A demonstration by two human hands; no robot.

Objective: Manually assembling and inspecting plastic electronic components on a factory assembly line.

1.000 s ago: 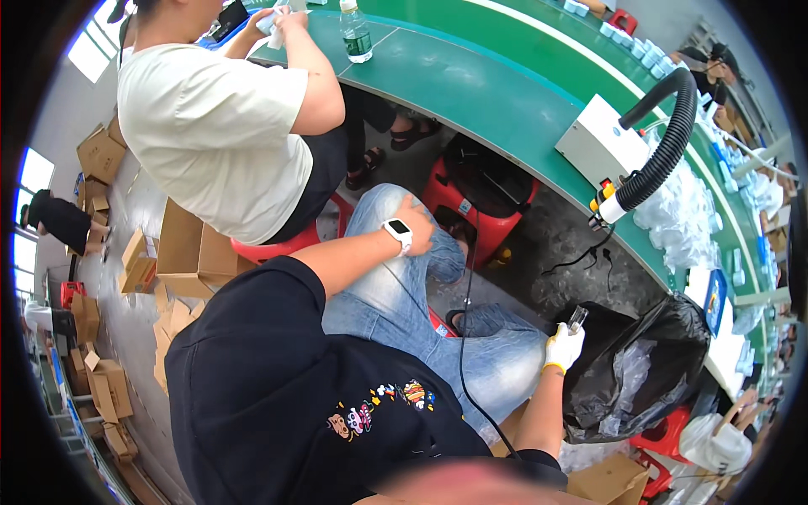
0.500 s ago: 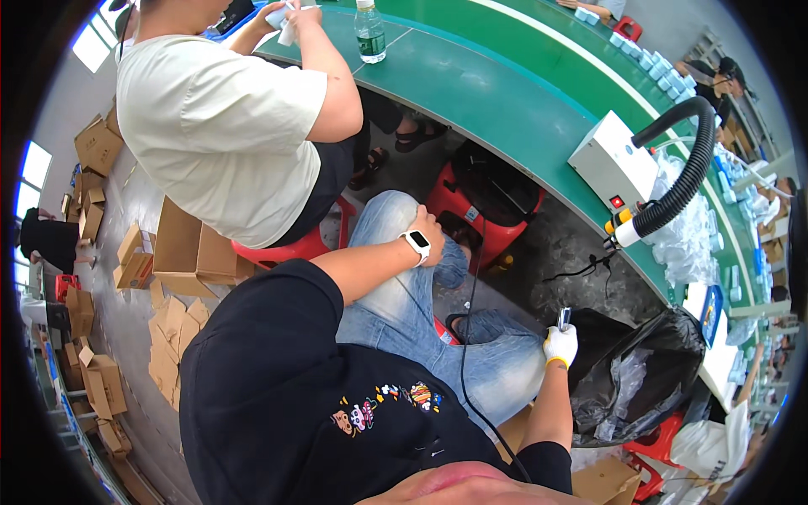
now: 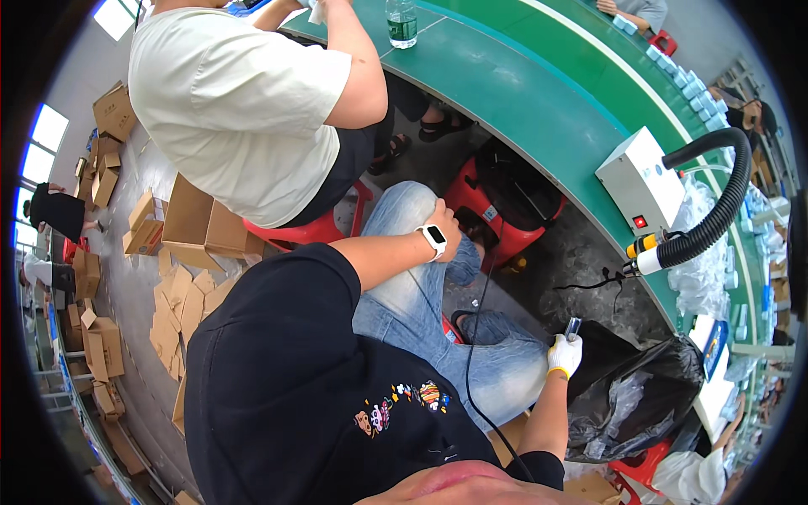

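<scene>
Fingers [image 3: 574,343] of right hand [image 3: 564,357] grip possibly metallic piece [image 3: 573,326].

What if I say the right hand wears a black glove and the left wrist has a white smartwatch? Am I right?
The glove isn't black: in the head view, the right hand wears a white one. The left wrist has a white smartwatch.

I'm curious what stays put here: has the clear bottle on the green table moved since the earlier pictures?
No, the clear bottle stands by the same seam in the green table; the camera's view has shifted.
</scene>
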